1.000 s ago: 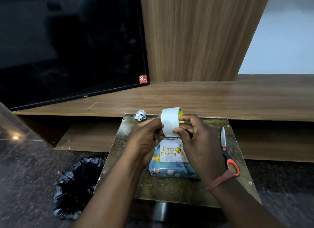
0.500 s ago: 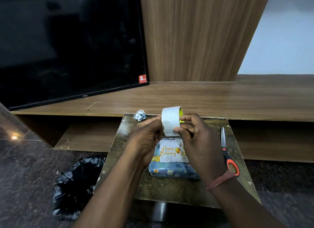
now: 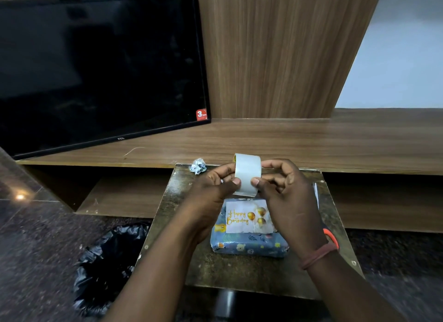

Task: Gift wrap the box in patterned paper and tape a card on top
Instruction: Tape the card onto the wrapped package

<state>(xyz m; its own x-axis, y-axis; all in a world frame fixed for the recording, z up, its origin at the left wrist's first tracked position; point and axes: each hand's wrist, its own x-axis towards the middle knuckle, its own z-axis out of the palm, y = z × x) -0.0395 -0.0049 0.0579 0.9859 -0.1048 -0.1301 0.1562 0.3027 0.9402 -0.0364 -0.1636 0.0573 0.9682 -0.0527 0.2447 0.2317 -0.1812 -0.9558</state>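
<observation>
Tape roll is turning broadside now, both hands pinching it above the wrapped box, probably hunting the loose end for the card.

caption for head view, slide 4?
Both hands hold tape roll above wrapped box with card.

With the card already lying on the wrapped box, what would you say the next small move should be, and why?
Probably peel up the loose end of the tape roll: both the left hand and right hand hold it above the box, thumbs on its face, no strip is pulled out, and the card shows no tape.
</observation>
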